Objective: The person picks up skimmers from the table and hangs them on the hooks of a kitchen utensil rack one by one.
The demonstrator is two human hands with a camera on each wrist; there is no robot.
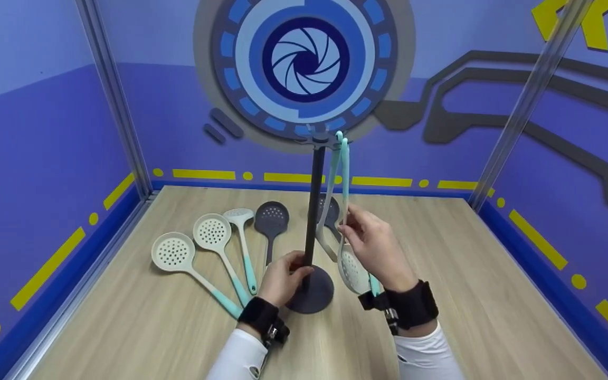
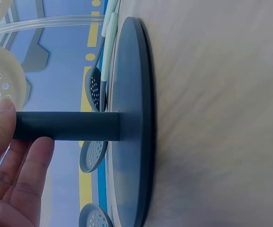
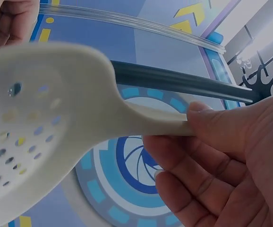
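My left hand (image 1: 284,277) grips the lower pole of a black utensil stand (image 1: 314,211), with the thumb on one side and fingers on the other. The stand is upright on its round base (image 2: 132,94). My right hand (image 1: 380,245) pinches the cream neck of a skimmer (image 3: 56,123) between thumb and fingers. Its perforated bowl points down, and its mint handle (image 1: 345,163) reaches up to the hooks at the stand's top (image 1: 321,138). Right beside it, another mint-handled utensil (image 1: 332,177) hangs from the stand; its lower end is partly covered.
Left of the stand lie two cream skimmers (image 1: 173,252) (image 1: 212,232), a smaller cream utensil with a perforated head (image 1: 239,215) and a dark skimmer (image 1: 272,216). Another dark skimmer (image 1: 328,210) lies behind the pole. A mint handle (image 1: 374,285) shows under my right wrist. Blue walls surround the wooden table (image 1: 494,295).
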